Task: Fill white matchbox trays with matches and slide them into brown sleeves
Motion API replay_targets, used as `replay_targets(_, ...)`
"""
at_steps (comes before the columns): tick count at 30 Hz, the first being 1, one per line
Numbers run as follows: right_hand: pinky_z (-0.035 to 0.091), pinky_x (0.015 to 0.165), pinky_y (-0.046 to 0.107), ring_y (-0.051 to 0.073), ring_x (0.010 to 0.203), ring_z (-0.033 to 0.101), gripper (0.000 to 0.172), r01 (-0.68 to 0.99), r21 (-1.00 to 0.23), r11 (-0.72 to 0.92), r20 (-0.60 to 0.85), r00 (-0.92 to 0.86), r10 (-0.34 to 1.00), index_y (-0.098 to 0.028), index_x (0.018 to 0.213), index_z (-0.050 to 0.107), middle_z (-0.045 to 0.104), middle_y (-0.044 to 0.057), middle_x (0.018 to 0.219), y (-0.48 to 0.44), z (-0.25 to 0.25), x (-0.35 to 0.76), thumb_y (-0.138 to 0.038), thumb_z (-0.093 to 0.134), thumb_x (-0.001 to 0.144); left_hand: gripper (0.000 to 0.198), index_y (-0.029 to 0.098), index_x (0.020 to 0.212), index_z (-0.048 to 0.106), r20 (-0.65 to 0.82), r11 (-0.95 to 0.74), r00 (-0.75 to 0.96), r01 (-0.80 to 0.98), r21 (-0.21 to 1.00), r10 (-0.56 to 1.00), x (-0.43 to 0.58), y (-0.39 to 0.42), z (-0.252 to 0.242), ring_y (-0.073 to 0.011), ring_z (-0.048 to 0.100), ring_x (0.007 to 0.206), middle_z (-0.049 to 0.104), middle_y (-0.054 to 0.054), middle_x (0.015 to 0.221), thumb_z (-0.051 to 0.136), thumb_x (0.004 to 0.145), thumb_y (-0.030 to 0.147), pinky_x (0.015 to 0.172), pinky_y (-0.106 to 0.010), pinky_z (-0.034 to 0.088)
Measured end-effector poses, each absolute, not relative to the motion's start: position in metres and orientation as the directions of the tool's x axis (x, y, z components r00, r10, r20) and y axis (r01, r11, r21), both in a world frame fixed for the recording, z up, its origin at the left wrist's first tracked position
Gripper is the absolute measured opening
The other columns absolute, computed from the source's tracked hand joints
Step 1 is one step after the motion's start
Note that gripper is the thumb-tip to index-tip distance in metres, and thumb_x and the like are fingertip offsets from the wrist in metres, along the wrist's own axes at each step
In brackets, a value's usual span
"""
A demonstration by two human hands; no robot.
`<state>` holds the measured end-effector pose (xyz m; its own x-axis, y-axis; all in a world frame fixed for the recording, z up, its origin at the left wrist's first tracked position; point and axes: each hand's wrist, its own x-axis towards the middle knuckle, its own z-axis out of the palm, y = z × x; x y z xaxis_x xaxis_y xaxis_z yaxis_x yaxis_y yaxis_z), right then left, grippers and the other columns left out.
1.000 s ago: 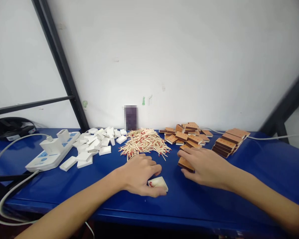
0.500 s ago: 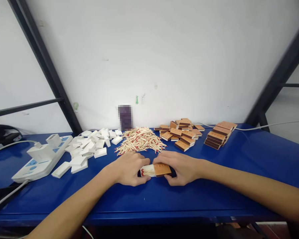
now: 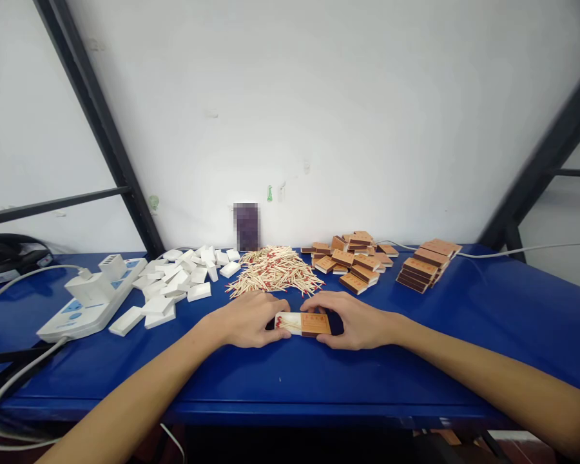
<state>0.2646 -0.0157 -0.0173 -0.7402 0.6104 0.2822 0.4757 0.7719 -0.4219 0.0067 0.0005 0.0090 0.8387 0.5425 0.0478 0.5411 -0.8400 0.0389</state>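
A half-open matchbox lies across both hands near the middle of the blue table. Its white inner tray (image 3: 294, 323) shows on the left with a few red-tipped matches (image 3: 283, 321) in it; its orange-brown sleeve (image 3: 315, 323) covers the right part. My left hand (image 3: 249, 320) is closed on the tray end, thumb at the near side and fingers at the far side. My right hand (image 3: 357, 321) grips the sleeve between thumb and fingers. Just beyond the hands spreads a loose heap of matches (image 3: 275, 270).
White empty trays (image 3: 174, 280) are piled on the left, beside a power strip (image 3: 94, 309) with plugs and cables. Loose matchboxes (image 3: 360, 261) lie at the back right, with a slanted stack of matchboxes (image 3: 428, 264) farther right. A blurred dark rectangle (image 3: 247, 227) leans on the wall.
The view has shifted slightly. Both hands and the matchbox sit a little higher in the picture, and the box is straighter. It stays half open.
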Motion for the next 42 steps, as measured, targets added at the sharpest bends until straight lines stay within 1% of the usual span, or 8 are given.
replay_targets(9, 0.042, 0.084, 0.04, 0.025, 0.092, 0.056, 0.048, 0.552, -0.135, 0.823, 0.148, -0.81, 0.568, -0.017, 0.118, 0.057, 0.061, 0.01, 0.104, -0.014, -0.004, 0.273, -0.018, 0.057, 0.071, 0.038, 0.02, 0.092, 0.06, 0.067, -0.888, 0.886, 0.46, 0.018, 0.46, 0.016, -0.009, 0.007, -0.0192, 0.06, 0.07, 0.063, -0.001, 0.079, 0.066, 0.078, 0.055, 0.066, -0.03, 0.042)
replay_targets(13, 0.039, 0.077, 0.037, 0.022, 0.081, 0.054, 0.015, 0.597, 0.047, 0.801, 0.116, -0.8, 0.589, -0.018, 0.09, 0.061, 0.059, 0.007, 0.087, -0.012, 0.004, 0.282, -0.02, 0.052, 0.078, 0.043, 0.02, 0.098, 0.062, 0.09, -0.895, 0.892, 0.446, -0.017, 0.443, 0.011, -0.005, 0.012, -0.0194, 0.06, 0.072, 0.064, -0.002, 0.081, 0.052, 0.089, 0.061, 0.07, -0.031, 0.041)
replay_targets(16, 0.039, 0.075, 0.036, 0.021, 0.078, 0.053, 0.018, 0.637, 0.118, 0.762, 0.175, -0.768, 0.616, -0.017, 0.082, 0.061, 0.06, 0.007, 0.085, -0.009, 0.003, 0.282, -0.024, 0.045, 0.089, 0.038, 0.018, 0.096, 0.062, 0.172, -0.853, 0.854, 0.511, -0.108, 0.49, -0.001, 0.009, 0.017, -0.0198, 0.06, 0.08, 0.064, -0.004, 0.086, 0.039, 0.1, 0.048, 0.075, -0.032, 0.041)
replay_targets(21, 0.039, 0.071, 0.032, 0.021, 0.08, 0.058, 0.018, 0.771, 0.033, 0.637, 0.333, -0.609, 0.72, -0.017, 0.085, 0.061, 0.064, 0.008, 0.087, -0.002, -0.005, 0.272, -0.024, 0.045, 0.091, 0.031, 0.017, 0.093, 0.063, 0.268, -0.748, 0.777, 0.626, -0.223, 0.57, -0.024, 0.035, 0.017, -0.0208, 0.057, 0.082, 0.061, -0.006, 0.086, 0.037, 0.1, 0.031, 0.073, -0.033, 0.039)
replay_targets(27, 0.04, 0.067, 0.033, 0.025, 0.083, 0.063, 0.033, 0.857, -0.045, 0.514, 0.273, -0.484, 0.831, -0.016, 0.11, 0.057, 0.068, 0.012, 0.095, 0.015, -0.01, 0.253, -0.042, 0.051, 0.092, 0.028, 0.017, 0.092, 0.064, 0.294, -0.762, 0.774, 0.622, -0.183, 0.561, -0.024, 0.039, 0.011, -0.0214, 0.055, 0.085, 0.059, -0.006, 0.086, 0.038, 0.098, 0.027, 0.076, -0.034, 0.04)
replay_targets(31, 0.041, 0.069, 0.034, 0.027, 0.085, 0.062, 0.028, 0.854, -0.05, 0.519, 0.265, -0.489, 0.831, -0.014, 0.096, 0.061, 0.066, 0.015, 0.095, 0.022, -0.013, 0.24, -0.04, 0.052, 0.092, 0.026, 0.017, 0.093, 0.064, 0.288, -0.803, 0.794, 0.585, -0.118, 0.536, -0.012, 0.032, 0.008, -0.0209, 0.054, 0.087, 0.06, -0.006, 0.091, 0.041, 0.097, 0.028, 0.08, -0.034, 0.041)
replay_targets(37, 0.038, 0.062, 0.03, 0.02, 0.071, 0.058, 0.008, 0.825, -0.121, 0.552, 0.286, -0.504, 0.815, -0.017, 0.077, 0.058, 0.064, 0.008, 0.078, 0.023, -0.019, 0.234, -0.021, 0.056, 0.084, 0.022, 0.019, 0.103, 0.064, 0.306, -0.841, 0.814, 0.536, -0.071, 0.494, -0.003, 0.029, -0.001, -0.0224, 0.052, 0.095, 0.06, -0.006, 0.096, 0.045, 0.096, 0.03, 0.086, -0.036, 0.04)
replay_targets(42, 0.036, 0.059, 0.026, 0.014, 0.063, 0.053, 0.011, 0.782, -0.182, 0.596, 0.315, -0.528, 0.788, -0.017, 0.078, 0.061, 0.063, 0.003, 0.071, 0.018, -0.021, 0.234, -0.012, 0.052, 0.083, 0.027, 0.021, 0.117, 0.061, 0.307, -0.849, 0.816, 0.526, -0.045, 0.489, 0.003, 0.025, -0.005, -0.023, 0.052, 0.102, 0.061, -0.006, 0.104, 0.046, 0.097, 0.031, 0.091, -0.038, 0.04)
